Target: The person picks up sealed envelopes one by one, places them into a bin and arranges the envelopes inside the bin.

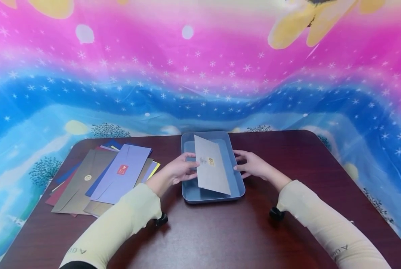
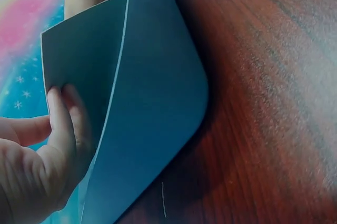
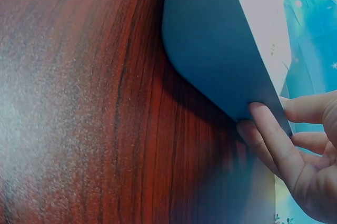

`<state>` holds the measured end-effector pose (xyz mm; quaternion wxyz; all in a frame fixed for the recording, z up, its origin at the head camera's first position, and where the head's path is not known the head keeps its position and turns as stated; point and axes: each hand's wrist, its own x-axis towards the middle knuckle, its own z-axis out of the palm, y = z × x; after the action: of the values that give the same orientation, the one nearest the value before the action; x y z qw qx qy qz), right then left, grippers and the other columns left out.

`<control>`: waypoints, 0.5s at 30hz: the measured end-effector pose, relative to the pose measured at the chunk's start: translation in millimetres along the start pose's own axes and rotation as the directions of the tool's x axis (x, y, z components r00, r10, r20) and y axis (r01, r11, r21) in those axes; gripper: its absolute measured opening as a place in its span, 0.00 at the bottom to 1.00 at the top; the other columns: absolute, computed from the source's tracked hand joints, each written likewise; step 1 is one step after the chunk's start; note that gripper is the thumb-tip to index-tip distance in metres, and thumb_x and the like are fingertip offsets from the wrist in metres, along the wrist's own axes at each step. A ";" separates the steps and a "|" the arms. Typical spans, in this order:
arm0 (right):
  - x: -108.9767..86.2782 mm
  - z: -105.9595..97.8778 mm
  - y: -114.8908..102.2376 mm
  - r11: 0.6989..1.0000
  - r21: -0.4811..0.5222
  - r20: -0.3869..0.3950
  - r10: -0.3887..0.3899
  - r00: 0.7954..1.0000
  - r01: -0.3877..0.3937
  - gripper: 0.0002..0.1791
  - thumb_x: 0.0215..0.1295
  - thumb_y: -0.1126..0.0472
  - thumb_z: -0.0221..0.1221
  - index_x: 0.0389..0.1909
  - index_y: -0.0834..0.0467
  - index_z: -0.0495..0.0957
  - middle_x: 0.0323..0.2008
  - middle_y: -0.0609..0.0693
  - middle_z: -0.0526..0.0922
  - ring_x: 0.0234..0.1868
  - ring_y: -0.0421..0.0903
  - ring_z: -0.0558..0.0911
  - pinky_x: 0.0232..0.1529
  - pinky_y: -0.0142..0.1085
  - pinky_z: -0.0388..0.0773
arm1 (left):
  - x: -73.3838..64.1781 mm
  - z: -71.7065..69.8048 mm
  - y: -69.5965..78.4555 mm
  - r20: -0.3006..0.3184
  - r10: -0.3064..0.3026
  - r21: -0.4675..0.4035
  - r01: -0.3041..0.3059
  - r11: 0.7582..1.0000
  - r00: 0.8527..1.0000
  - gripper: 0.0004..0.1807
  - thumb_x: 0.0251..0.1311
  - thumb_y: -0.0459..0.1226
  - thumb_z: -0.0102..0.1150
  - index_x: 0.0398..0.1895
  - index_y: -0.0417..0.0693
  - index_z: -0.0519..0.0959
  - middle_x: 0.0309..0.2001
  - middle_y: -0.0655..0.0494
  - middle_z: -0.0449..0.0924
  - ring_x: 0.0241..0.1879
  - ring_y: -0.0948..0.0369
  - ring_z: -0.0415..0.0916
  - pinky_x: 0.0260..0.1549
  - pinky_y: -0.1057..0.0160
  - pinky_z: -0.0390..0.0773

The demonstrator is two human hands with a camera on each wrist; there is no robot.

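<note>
A grey-blue plastic tray (image 1: 213,199) sits on the table. Tilted inside it, with its left side raised, is a pale grey envelope (image 1: 213,175) bearing a gold label and dark script. My left hand (image 1: 180,169) pinches the envelope's left edge between thumb and fingers, just over the tray's left rim; in the left wrist view the fingers (image 2: 62,124) lie against the envelope's underside. At the opposite side, my right hand (image 1: 255,166) grips the tray's right wall. The right wrist view shows fingers (image 3: 274,137) on the wall's outer face and the thumb at the rim.
Left of the tray lies a loose, overlapping pile of envelopes, with a lilac envelope (image 1: 116,183) bearing a red label and a brown envelope (image 1: 76,190) with a round seal on top. A patterned cloth (image 1: 200,89) hangs behind the dark wooden table (image 1: 213,235).
</note>
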<state>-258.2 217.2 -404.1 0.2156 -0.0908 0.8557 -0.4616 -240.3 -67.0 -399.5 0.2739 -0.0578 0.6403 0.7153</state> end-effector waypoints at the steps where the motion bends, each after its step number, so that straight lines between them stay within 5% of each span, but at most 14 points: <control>1: -0.3 0.4 -0.4 1.000 -0.002 0.000 0.001 1.000 -0.001 0.39 0.73 0.71 0.58 0.80 0.65 0.51 0.67 0.74 0.67 0.52 0.61 0.84 0.40 0.47 0.86 | 0.4 0.8 -1.2 -0.003 -0.004 0.002 0.005 1.000 1.000 0.24 0.77 0.29 0.49 0.71 0.42 0.57 0.50 0.43 0.77 0.37 0.58 0.76 0.34 0.67 0.80; 5: -1.0 1.4 -2.3 1.000 -0.005 -0.002 0.005 1.000 -0.005 0.39 0.73 0.71 0.58 0.80 0.65 0.51 0.66 0.74 0.67 0.52 0.61 0.84 0.40 0.47 0.86 | 0.4 4.6 -5.7 -0.009 -0.017 -0.003 0.017 1.000 1.000 0.26 0.77 0.29 0.48 0.72 0.41 0.55 0.51 0.43 0.75 0.40 0.56 0.75 0.38 0.65 0.80; 9: -0.8 1.5 -2.9 1.000 -0.010 0.000 0.009 1.000 -0.009 0.40 0.73 0.71 0.59 0.80 0.65 0.51 0.67 0.74 0.67 0.52 0.61 0.84 0.40 0.46 0.86 | -3.3 8.9 -6.5 -0.023 -0.042 -0.032 0.041 0.999 0.999 0.30 0.78 0.30 0.47 0.77 0.42 0.51 0.57 0.36 0.73 0.50 0.49 0.77 0.52 0.56 0.81; 15: 0.4 0.5 -1.4 1.000 -0.020 0.001 0.010 1.000 -0.010 0.40 0.73 0.70 0.59 0.80 0.65 0.51 0.67 0.74 0.67 0.53 0.61 0.84 0.40 0.46 0.86 | -11.6 13.8 -5.1 0.025 -0.061 -0.071 0.062 0.996 0.998 0.37 0.80 0.35 0.44 0.82 0.43 0.38 0.73 0.29 0.56 0.67 0.33 0.65 0.62 0.41 0.71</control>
<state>-258.4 215.9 -403.3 0.2175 -0.0888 0.8605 -0.4520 -224.4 -57.5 -396.6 0.3009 -0.0791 0.6088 0.7298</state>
